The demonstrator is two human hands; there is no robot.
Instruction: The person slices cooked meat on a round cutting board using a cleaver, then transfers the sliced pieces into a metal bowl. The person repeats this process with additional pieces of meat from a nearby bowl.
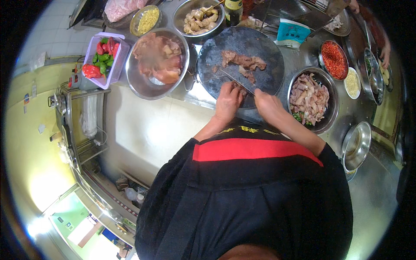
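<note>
A round dark chopping board lies on the steel counter before me. Pieces of brown cooked meat are spread over its middle. My right hand is closed on the handle end of a knife, whose blade slants up and left across the board. My left hand presses with bent fingers on a small piece of meat beside the blade, near the board's front edge; the fingers partly hide that piece.
Left of the board stand a steel bowl of large meat pieces and a lilac basket of peppers. To the right are a bowl of sliced meat, a bowl of chopped red chilli and another person's hand.
</note>
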